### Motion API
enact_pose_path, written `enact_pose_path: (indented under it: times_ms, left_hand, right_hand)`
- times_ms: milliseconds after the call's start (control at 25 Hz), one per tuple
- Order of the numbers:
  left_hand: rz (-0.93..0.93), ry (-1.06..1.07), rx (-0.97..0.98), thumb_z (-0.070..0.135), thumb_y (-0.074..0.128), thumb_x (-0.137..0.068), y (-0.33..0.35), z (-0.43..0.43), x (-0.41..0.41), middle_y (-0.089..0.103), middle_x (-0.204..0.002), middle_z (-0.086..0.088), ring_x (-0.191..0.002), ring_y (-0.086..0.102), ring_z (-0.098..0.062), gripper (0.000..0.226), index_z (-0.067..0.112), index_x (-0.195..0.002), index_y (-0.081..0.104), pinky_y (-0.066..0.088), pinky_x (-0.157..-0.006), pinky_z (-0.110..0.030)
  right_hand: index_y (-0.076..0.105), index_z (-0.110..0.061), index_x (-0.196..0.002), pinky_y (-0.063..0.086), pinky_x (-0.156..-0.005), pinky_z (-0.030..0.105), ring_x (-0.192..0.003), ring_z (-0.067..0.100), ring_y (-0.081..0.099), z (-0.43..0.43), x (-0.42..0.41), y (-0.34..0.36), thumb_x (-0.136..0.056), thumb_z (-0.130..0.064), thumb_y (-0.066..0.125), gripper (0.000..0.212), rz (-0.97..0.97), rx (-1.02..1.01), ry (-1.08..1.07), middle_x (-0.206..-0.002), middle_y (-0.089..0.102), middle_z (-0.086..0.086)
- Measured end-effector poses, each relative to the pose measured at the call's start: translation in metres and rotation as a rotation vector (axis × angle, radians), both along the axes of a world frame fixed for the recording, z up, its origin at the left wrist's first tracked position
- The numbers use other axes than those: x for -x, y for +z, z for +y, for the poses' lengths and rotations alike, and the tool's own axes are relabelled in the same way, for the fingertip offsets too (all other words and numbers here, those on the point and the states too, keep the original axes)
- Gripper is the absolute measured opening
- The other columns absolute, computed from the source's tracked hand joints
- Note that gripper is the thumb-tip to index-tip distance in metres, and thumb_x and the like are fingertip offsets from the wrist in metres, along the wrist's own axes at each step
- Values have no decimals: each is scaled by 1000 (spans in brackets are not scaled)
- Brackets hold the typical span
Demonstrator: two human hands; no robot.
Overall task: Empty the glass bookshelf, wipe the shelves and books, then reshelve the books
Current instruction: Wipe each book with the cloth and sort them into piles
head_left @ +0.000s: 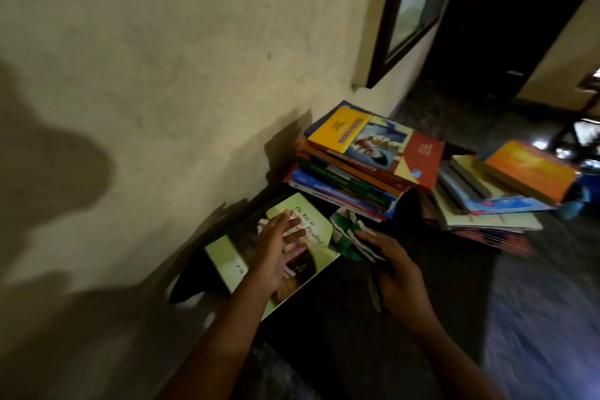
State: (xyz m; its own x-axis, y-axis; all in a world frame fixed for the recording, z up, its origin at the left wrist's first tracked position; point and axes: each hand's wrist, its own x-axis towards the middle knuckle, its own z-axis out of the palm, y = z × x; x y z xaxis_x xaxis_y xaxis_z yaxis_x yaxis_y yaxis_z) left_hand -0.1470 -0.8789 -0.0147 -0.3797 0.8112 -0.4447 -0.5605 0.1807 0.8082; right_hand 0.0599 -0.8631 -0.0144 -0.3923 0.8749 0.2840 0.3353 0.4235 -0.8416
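Leaning book pile (pixel 493 191) at mid-right may slide off.
Grip of left hand (pixel 276 250) lies spread on green book (pixel 220 256); right hand (pixel 399 273) pinches cloth (pixel 347 234).

Left hand (pixel 278 250) lies flat; right hand (pixel 398 274) curls, gripping.

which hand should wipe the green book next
Right, probably. The right hand holds the green and white cloth just beside the green book, while the left hand lies flat on its cover, seemingly steadying it.
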Motion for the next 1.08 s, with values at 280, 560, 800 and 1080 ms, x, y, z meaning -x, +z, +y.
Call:
enact_pose_path:
  times_ms: [280, 560, 800, 1080]
  left_hand:
    - [-121, -316, 4, 44, 60, -87, 46, 112, -102, 56, -69, -4, -66, 54, -20, 36, 10, -100, 59, 48, -68, -38]
    - [-68, -206, 59, 16, 66, -87, 48, 157, -118, 59, -74, -11, -33, 55, -13, 23, 3, -103, 55, 43, -32, -20]
    - [-209, -332, -181, 4, 71, -72, 37, 86, -62, 65, -93, -14, -68, 67, -23, 34, 6, -103, 58, 57, -50, -32]
    - [-23, -772, 33, 8, 58, -84, 5, -3, -14, 72, -95, -3, -78, 70, -18, 28, 17, -110, 60, 58, -60, -28]
  right_hand:
    - [54, -55, -112, 35, -97, 6, -117, -11, 47, 34, -59, 62, -77, 19, 45, 82, 23, -138, -229, -124, 55, -15]
    - [46, -48, -111, 39, -89, 2, -114, -3, 47, 29, -69, 65, -85, 14, 48, 67, -49, -99, -266, -124, 49, -18]
    - [53, -38, -120, 39, -97, 10, -121, -9, 43, 17, -62, 83, -83, 14, 49, 64, -68, -216, -97, -129, 48, -15]
    - [53, -36, -125, 43, -100, 38, -121, 20, 49, -9, -38, 83, -74, 9, 49, 69, -127, -255, 28, -129, 53, -3]
